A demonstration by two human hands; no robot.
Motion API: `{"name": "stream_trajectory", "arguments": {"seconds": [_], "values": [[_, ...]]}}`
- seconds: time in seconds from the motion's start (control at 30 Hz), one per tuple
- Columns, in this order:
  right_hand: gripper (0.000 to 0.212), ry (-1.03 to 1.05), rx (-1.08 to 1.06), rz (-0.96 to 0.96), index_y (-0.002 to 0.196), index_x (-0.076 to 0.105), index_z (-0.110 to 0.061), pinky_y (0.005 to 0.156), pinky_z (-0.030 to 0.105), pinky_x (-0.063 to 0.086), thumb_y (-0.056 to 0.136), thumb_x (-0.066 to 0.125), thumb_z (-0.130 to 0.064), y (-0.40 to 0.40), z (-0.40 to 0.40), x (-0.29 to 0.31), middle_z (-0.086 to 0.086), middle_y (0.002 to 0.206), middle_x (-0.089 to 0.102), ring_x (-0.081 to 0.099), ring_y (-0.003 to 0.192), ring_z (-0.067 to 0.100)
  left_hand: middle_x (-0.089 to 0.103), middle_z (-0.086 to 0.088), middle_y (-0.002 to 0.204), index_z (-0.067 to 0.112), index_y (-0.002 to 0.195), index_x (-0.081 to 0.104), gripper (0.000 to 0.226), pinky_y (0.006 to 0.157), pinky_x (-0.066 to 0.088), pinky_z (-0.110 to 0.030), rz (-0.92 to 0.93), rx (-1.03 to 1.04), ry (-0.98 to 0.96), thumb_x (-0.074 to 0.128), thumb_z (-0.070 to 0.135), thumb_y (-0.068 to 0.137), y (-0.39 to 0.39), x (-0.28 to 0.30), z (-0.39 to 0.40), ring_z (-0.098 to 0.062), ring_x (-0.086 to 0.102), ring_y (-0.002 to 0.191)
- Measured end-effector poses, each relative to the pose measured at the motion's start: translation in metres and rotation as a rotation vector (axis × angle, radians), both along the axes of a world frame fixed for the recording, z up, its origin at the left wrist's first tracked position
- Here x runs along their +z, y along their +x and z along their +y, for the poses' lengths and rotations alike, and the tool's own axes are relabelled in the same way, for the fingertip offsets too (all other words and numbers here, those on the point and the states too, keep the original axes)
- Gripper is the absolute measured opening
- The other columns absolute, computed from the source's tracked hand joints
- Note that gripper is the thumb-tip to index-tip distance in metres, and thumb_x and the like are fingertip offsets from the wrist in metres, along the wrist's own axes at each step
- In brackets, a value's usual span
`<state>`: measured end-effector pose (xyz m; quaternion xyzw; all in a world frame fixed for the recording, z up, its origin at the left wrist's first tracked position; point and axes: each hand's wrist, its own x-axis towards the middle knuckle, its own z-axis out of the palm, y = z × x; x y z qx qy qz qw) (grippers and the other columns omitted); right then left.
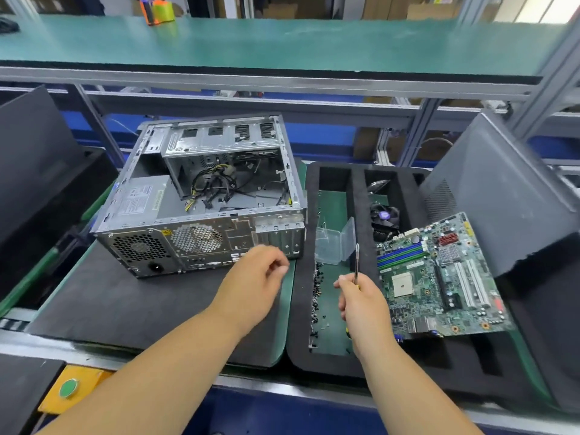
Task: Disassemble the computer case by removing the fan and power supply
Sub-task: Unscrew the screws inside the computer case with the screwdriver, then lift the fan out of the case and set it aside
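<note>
Power supply (141,199): seated in the rear left corner of the computer case (201,196), which lies open side up on a dark mat on the tabletop (103,302). It is judged a heavy, rigid metal box, best taken by its bare top and side edges once freed, with its cables spared any tugging.
Power supply label: a white sticker is seen on top; its print is too small to be read.
Rear panel: a yellow warning triangle (166,232) is stuck between the two honeycomb grilles; no brand is legible.
Fan grille (196,238): a round honeycomb vent is seen in the rear wall; whether a fan sits behind it cannot be told. A fan would be judged light and plastic, better held by its frame than its blades.
Cable bundle (216,183): loose black and yellow leads lie inside the case, soft and liable to snag.
Left hand (254,277): held just in front of the rear panel, fingers loosely curled, nothing gripped.
Right hand (361,299): its grip is closed round a screwdriver (357,262), shaft pointing up, over the foam tray (301,277).
Motherboard (439,277): laid in the tray at the right, judged fragile; its markings cannot be read.
</note>
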<state>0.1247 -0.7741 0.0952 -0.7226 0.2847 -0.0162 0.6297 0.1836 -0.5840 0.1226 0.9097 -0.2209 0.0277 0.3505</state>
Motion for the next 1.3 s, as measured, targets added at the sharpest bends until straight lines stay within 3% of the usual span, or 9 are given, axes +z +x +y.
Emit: {"name": "stream_trajectory", "arguments": {"seconds": [0.13,0.2,0.3,0.4,0.57,0.73,0.93,1.13,1.3], "values": [[0.021,0.017,-0.066,-0.049,0.075,0.063,-0.028,0.055,0.032,0.034,0.091,0.05,-0.027,-0.012,-0.011,0.009,-0.007,0.054,0.05,0.04,0.047,0.011,0.052,0.018,0.089,0.033,0.091,0.054,0.007,0.076,0.038,-0.012,-0.089,-0.125,-0.083,0.048,0.033,0.095,-0.016,0.025,-0.042,-0.002,0.051,0.089],[0.019,0.025,-0.088,-0.059,0.075,0.062,-0.024,0.056,0.032,0.033,0.091,0.052,-0.026,-0.018,-0.015,0.011,-0.007,0.053,0.049,0.039,0.046,0.011,0.051,0.017,0.09,0.033,0.098,0.056,0.004,0.073,0.039,-0.013,-0.003,-0.122,-0.045,0.054,0.031,0.095,-0.019,0.016,-0.053,-0.001,0.051,0.085],[0.019,0.005,-0.099,-0.045,0.077,0.063,-0.024,0.053,0.03,0.032,0.091,0.051,-0.028,-0.025,-0.021,0.013,-0.007,0.054,0.05,0.041,0.049,0.014,0.051,0.018,0.09,0.036,0.111,0.056,0.018,0.069,0.036,-0.008,0.101,-0.098,-0.009,0.059,0.03,0.094,-0.02,0.0,-0.054,0.003,0.05,0.084],[0.019,0.012,-0.109,-0.054,0.085,0.062,-0.014,0.052,0.03,0.032,0.092,0.051,-0.028,-0.028,-0.023,0.013,-0.005,0.055,0.048,0.04,0.053,0.016,0.053,0.019,0.09,0.039,0.102,0.06,0.014,0.069,0.038,-0.009,0.131,-0.1,-0.014,0.058,0.028,0.094,-0.022,0.0,-0.045,0.003,0.052,0.084],[0.014,-0.02,-0.077,-0.064,0.082,0.06,-0.014,0.046,0.025,0.032,0.09,0.053,-0.023,-0.018,-0.009,0.02,-0.008,0.053,0.047,0.039,0.048,0.012,0.056,0.021,0.09,0.039,0.09,0.063,0.015,0.07,0.037,-0.005,0.111,-0.122,-0.015,0.058,0.025,0.093,-0.015,0.016,-0.019,0.001,0.054,0.087],[0.016,-0.098,0.043,-0.106,0.078,0.056,-0.019,0.057,0.031,0.036,0.091,0.055,-0.028,0.01,0.023,0.042,-0.004,0.058,0.05,0.044,0.054,0.016,0.059,0.018,0.089,0.034,0.091,0.066,0.014,0.074,0.041,-0.012,0.037,-0.075,-0.064,0.06,0.022,0.092,0.007,0.035,0.018,-0.001,0.055,0.086],[0.02,-0.145,0.129,-0.146,0.076,0.055,-0.017,0.043,0.022,0.033,0.093,0.055,-0.027,0.058,0.072,0.081,-0.009,0.053,0.05,0.041,0.044,0.009,0.059,0.016,0.088,0.034,0.093,0.066,0.012,0.07,0.038,-0.008,-0.036,-0.031,-0.1,0.059,0.023,0.093,0.05,0.06,0.074,-0.002,0.053,0.085],[0.018,-0.198,0.267,-0.206,0.075,0.057,-0.022,0.053,0.031,0.035,0.092,0.056,-0.028,0.117,0.133,0.116,-0.005,0.057,0.056,0.044,0.049,0.014,0.058,0.019,0.088,0.036,0.091,0.064,0.011,0.071,0.042,-0.014,-0.107,0.021,-0.111,0.059,0.027,0.092,0.103,0.083,0.133,0.0,0.054,0.086],[0.017,-0.343,0.338,-0.198,0.073,0.058,-0.029,0.052,0.028,0.037,0.089,0.059,-0.03,0.166,0.163,0.13,-0.003,0.061,0.061,0.045,0.044,0.006,0.058,0.015,0.09,0.032,0.097,0.066,0.009,0.075,0.045,-0.021,-0.114,0.01,-0.077,0.059,0.027,0.093,0.152,0.091,0.164,-0.001,0.053,0.085]]}}
